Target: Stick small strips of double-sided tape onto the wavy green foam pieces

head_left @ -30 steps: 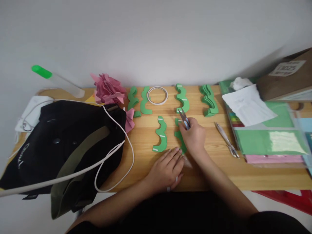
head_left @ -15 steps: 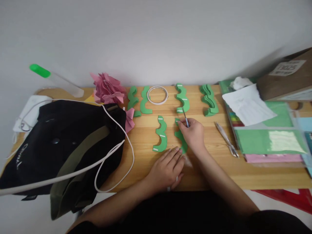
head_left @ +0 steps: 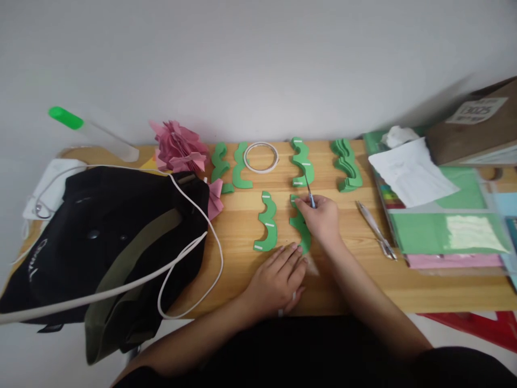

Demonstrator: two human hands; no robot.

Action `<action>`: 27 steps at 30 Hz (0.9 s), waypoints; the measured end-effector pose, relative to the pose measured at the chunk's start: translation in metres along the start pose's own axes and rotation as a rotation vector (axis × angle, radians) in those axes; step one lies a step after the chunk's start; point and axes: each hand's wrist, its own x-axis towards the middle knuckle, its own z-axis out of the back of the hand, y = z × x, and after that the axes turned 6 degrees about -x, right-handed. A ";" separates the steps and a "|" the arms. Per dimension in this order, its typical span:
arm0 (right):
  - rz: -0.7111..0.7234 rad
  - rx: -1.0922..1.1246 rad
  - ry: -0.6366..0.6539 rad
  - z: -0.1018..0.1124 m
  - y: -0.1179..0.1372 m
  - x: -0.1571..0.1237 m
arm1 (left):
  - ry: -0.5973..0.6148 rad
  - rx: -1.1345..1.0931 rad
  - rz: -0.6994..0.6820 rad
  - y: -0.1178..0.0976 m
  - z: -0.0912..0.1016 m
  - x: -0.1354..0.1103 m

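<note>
My right hand (head_left: 321,218) is closed round a pair of small scissors (head_left: 310,195) with a blue handle, their thin dark blades pointing away from me. Its thumb and index finger touch the top of a wavy green paper piece (head_left: 301,223), where a white strip of tape shows. My left hand (head_left: 278,275) lies flat, fingers stretched, with its fingertips at that piece's lower end. Small white bits are on or beside its thumb. Another wavy green piece (head_left: 267,229) with white tape strips lies just left. Beyond is a taped green stack (head_left: 302,161).
A tape roll (head_left: 245,160) and more green pieces (head_left: 220,161) lie near the wall. A black bag (head_left: 121,199) with a white cable covers the left. Pink paper flowers (head_left: 180,145), a silver pen-like tool (head_left: 374,229), green packets (head_left: 452,234) and a cardboard box (head_left: 468,145) surround the work.
The scissors' blades have shifted slightly to the right and away from the taped stack's lower end. My left hand stays in place.
</note>
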 end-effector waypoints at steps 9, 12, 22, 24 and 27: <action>-0.006 -0.064 -0.035 -0.005 -0.003 -0.001 | 0.055 -0.009 0.008 0.001 -0.003 -0.004; -0.007 -0.143 -0.040 -0.006 -0.001 -0.002 | 0.042 -0.003 0.009 0.001 -0.002 -0.003; 0.017 -0.308 -0.080 -0.008 0.002 -0.006 | 0.037 0.001 0.005 0.000 -0.001 -0.002; 0.018 -0.315 -0.087 -0.009 0.002 -0.006 | 0.032 -0.004 0.003 0.000 -0.001 -0.002; 0.011 -0.318 -0.104 -0.009 0.002 -0.007 | 0.044 -0.010 0.004 0.001 -0.001 -0.002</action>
